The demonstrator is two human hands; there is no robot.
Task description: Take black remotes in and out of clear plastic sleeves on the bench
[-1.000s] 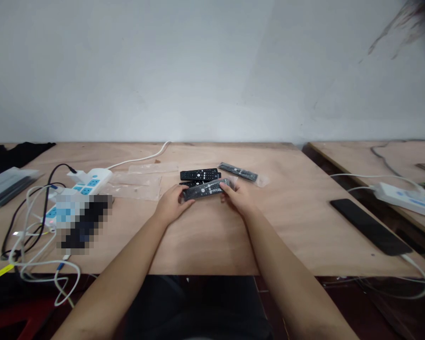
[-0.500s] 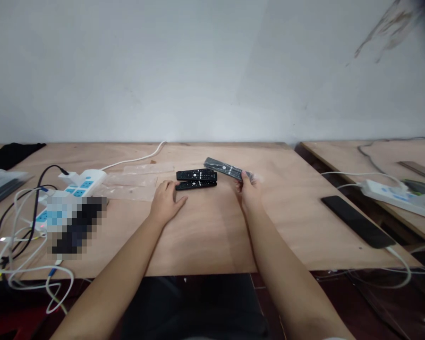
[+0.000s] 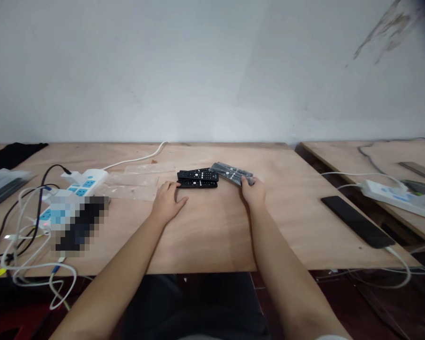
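Note:
My left hand (image 3: 167, 204) lies flat on the wooden table (image 3: 205, 231) with fingers spread, its fingertips just short of two bare black remotes (image 3: 197, 178) stacked side by side. My right hand (image 3: 254, 191) rests at the near end of the bagged remotes (image 3: 231, 173), which lie in clear plastic just right of the bare ones. Its fingers touch the bag's end; they look loosely curled there. Empty clear plastic bags (image 3: 134, 184) lie left of the remotes.
A white power strip (image 3: 78, 185) with tangled cables (image 3: 24, 245) sits at the left, beside a blurred patch. A black phone (image 3: 357, 221) on a white cable lies at the right edge. A second table (image 3: 382, 160) with another power strip (image 3: 393, 196) stands to the right.
Both hands first held a bagged remote at the centre. My right hand carried it right and set it down by the other bagged remote. My left hand let go and settled flat.

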